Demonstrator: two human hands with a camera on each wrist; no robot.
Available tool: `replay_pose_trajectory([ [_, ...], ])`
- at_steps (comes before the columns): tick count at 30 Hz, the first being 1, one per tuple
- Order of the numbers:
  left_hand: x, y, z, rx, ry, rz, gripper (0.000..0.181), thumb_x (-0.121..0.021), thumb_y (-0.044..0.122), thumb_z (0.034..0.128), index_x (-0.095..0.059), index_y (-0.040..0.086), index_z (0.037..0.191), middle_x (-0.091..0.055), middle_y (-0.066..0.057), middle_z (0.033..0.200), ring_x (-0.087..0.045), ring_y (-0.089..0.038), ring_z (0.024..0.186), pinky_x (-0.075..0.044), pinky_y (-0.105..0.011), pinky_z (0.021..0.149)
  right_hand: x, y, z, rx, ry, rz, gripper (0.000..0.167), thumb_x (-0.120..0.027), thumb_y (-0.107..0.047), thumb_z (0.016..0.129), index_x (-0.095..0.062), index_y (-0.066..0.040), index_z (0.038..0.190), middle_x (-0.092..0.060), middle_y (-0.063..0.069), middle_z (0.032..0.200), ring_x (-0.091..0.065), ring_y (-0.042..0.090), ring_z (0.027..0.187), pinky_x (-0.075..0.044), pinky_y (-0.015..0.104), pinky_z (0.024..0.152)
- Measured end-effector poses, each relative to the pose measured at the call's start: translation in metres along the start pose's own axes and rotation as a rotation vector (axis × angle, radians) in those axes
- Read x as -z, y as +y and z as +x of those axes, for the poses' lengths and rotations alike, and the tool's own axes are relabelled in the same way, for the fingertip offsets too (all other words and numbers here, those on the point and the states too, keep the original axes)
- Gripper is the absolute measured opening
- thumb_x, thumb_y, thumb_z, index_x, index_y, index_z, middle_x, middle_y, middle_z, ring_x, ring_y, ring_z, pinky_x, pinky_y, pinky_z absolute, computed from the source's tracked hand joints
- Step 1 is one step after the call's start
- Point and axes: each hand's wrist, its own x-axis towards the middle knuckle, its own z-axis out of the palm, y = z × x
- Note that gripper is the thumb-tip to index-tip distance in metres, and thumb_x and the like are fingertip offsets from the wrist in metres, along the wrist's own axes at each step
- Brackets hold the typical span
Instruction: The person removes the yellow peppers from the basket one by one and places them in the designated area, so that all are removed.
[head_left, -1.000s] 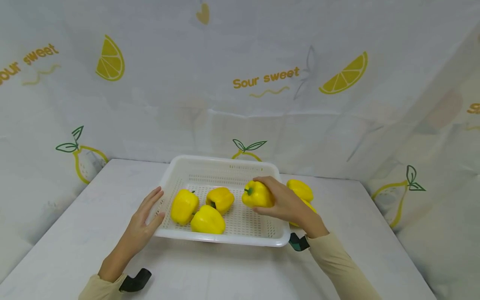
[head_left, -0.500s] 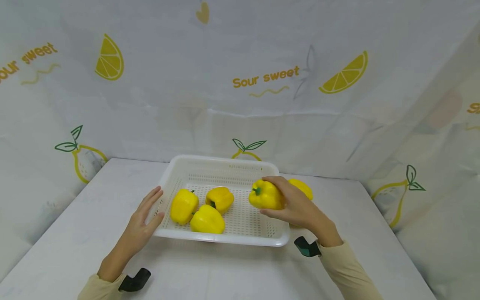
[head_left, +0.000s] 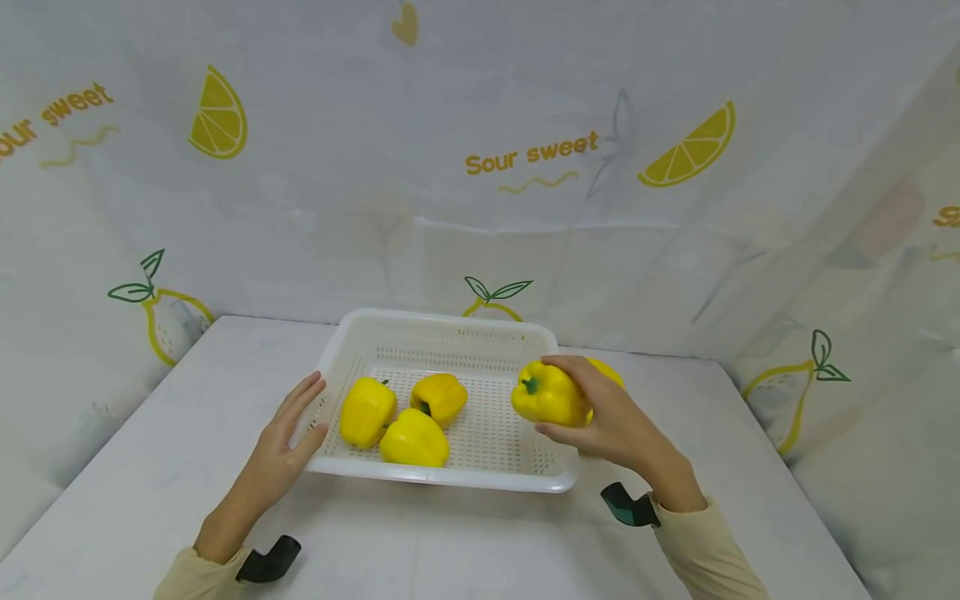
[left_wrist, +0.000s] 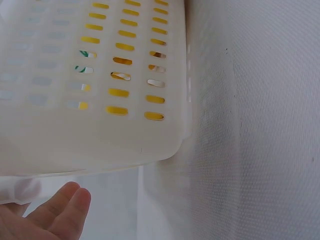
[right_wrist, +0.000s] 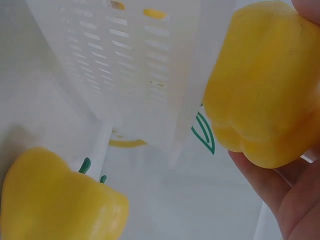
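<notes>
At the left end of the white basket point(head_left: 495, 481), my left hand point(head_left: 272, 467) is lying open beside the rim, fingers extended; whether it is touching, I cannot tell. Within the basket's left half, three yellow peppers are sitting close together: the leftmost pepper point(head_left: 367, 412), the front pepper point(head_left: 415, 439) and, slightly right of it, the rear pepper point(head_left: 441, 398). Farther right — appearing over the basket's right end in the head view — the held pepper point(head_left: 550, 394) is pointing its green stem leftward. My right hand point(head_left: 615, 421) is gripping it from the right, thumb on the near side. Behind that hand, a partly hidden pepper point(head_left: 609, 370) is showing its yellow top.
</notes>
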Motion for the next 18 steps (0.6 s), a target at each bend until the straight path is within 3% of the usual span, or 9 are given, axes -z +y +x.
replay_pose_trajectory([
  [3, 0.0, 0.0, 0.0, 0.003, -0.002, -0.004, 0.056, -0.056, 0.01, 0.0973, -0.039, 0.003, 0.15, -0.026, -0.017, 0.162, -0.026, -0.048, 0.145, -0.012, 0.003, 0.103, 0.001, 0.0, -0.004, -0.015, 0.011, -0.001, 0.075, -0.085, -0.027, 0.077, -0.046, -0.022, 0.141, -0.054, 0.0, 0.14, -0.055, 0.02, 0.113, -0.055, 0.042, 0.089],
  [4, 0.0, 0.0, 0.0, 0.006, -0.004, -0.005, 0.056, -0.056, 0.01, 0.0972, -0.039, 0.003, 0.15, -0.026, -0.017, 0.162, -0.026, -0.048, 0.145, -0.014, -0.002, 0.11, 0.002, 0.0, -0.005, -0.016, 0.016, -0.003, 0.075, -0.085, -0.026, 0.077, -0.046, -0.021, 0.141, -0.054, 0.0, 0.14, -0.055, 0.019, 0.114, -0.055, 0.042, 0.089],
  [7, 0.0, 0.0, 0.001, 0.017, -0.01, -0.01, 0.057, -0.056, 0.01, 0.097, -0.038, 0.003, 0.15, -0.025, -0.017, 0.162, -0.025, -0.048, 0.146, -0.022, -0.035, 0.124, 0.003, 0.001, -0.009, -0.015, 0.033, -0.005, 0.076, -0.085, -0.025, 0.076, -0.047, -0.02, 0.141, -0.053, 0.0, 0.14, -0.056, 0.018, 0.113, -0.056, 0.041, 0.089],
  [10, 0.0, 0.001, 0.001, 0.026, -0.014, -0.013, 0.057, -0.056, 0.011, 0.0968, -0.038, 0.004, 0.151, -0.025, -0.017, 0.163, -0.024, -0.048, 0.147, -0.024, -0.065, 0.111, 0.005, 0.004, -0.013, -0.005, 0.053, -0.007, 0.076, -0.086, -0.024, 0.075, -0.047, -0.019, 0.141, -0.054, 0.0, 0.14, -0.057, 0.017, 0.113, -0.056, 0.041, 0.089],
  [12, 0.0, 0.001, 0.001, 0.023, -0.013, -0.01, 0.057, -0.056, 0.011, 0.0969, -0.038, 0.003, 0.151, -0.025, -0.017, 0.163, -0.025, -0.048, 0.147, -0.024, -0.057, 0.117, 0.005, 0.006, -0.016, 0.004, 0.071, -0.014, 0.077, -0.086, -0.023, 0.075, -0.047, -0.018, 0.14, -0.054, 0.0, 0.14, -0.057, 0.016, 0.114, -0.056, 0.042, 0.09],
  [14, 0.0, 0.0, 0.001, 0.016, -0.01, -0.006, 0.057, -0.056, 0.01, 0.0969, -0.038, 0.003, 0.151, -0.025, -0.018, 0.162, -0.025, -0.048, 0.147, -0.022, -0.034, 0.124, 0.006, 0.008, -0.019, 0.015, 0.09, -0.024, 0.077, -0.087, -0.022, 0.074, -0.047, -0.017, 0.14, -0.055, 0.001, 0.139, -0.056, 0.016, 0.115, -0.056, 0.041, 0.092],
  [16, 0.0, 0.0, 0.0, 0.006, -0.005, -0.002, 0.057, -0.056, 0.01, 0.0969, -0.038, 0.003, 0.151, -0.026, -0.018, 0.162, -0.026, -0.049, 0.146, -0.017, -0.009, 0.117, 0.006, 0.01, -0.022, 0.02, 0.108, -0.032, 0.078, -0.087, -0.021, 0.074, -0.048, -0.017, 0.14, -0.055, 0.0, 0.139, -0.056, 0.015, 0.115, -0.055, 0.038, 0.094],
  [18, 0.0, 0.0, 0.0, 0.0, -0.003, -0.002, 0.057, -0.056, 0.01, 0.097, -0.037, 0.003, 0.151, -0.026, -0.018, 0.162, -0.026, -0.049, 0.145, -0.012, 0.003, 0.104, 0.006, 0.012, -0.025, 0.024, 0.122, -0.039, 0.078, -0.087, -0.021, 0.074, -0.047, -0.017, 0.141, -0.055, 0.001, 0.139, -0.056, 0.015, 0.114, -0.054, 0.033, 0.095],
])
